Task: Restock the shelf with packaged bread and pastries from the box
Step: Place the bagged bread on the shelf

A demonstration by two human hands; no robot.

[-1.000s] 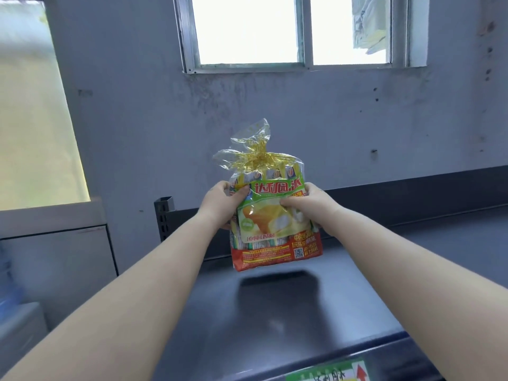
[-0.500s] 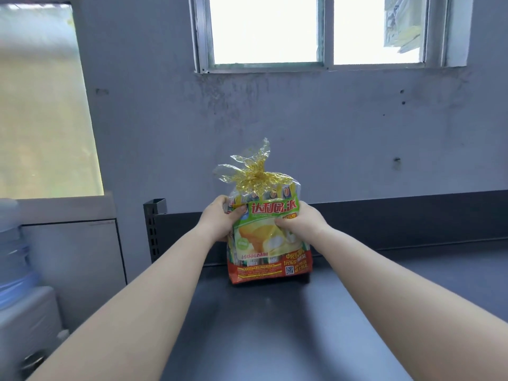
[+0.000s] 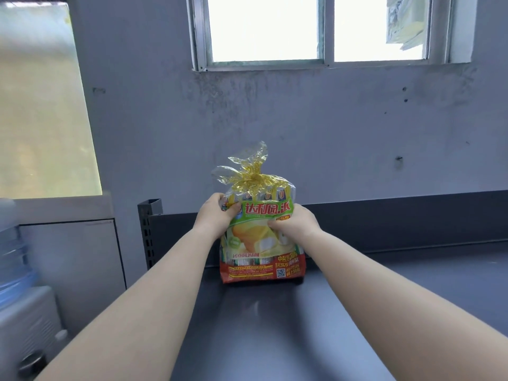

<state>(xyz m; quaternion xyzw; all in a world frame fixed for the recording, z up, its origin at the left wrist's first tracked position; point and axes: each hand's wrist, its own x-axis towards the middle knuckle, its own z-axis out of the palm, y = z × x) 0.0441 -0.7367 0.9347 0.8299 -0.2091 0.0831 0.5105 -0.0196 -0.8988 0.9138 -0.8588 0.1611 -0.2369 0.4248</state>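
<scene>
Pastry bag (image 3: 261,243) stands upright on the dark shelf (image 3: 275,325), at the far side, its base down on the surface and its back close to the shelf's raised rear panel (image 3: 384,215); I cannot tell whether it touches the panel. Clear top gathered with a gold twist tie (image 3: 254,178). Green and yellow front, red band along the bottom.

Left hand (image 3: 213,215) grips the bag's upper left edge, thumb curled over the front face, fingers wrapped behind and out of my sight. Right hand (image 3: 295,224) grips the right side at about mid height, fingertips pressed into the front of the wrapper. Both hands are clamped on the bag.

Perforated shelf upright (image 3: 148,232) stands at the far left corner. Left of the shelf: a blue water bottle (image 3: 12,259) on a pale dispenser (image 3: 27,331), blurred. Grey wall (image 3: 330,133) behind, stained below the window (image 3: 316,28). Something pale hangs at the window's right edge, too blurred to identify.
</scene>
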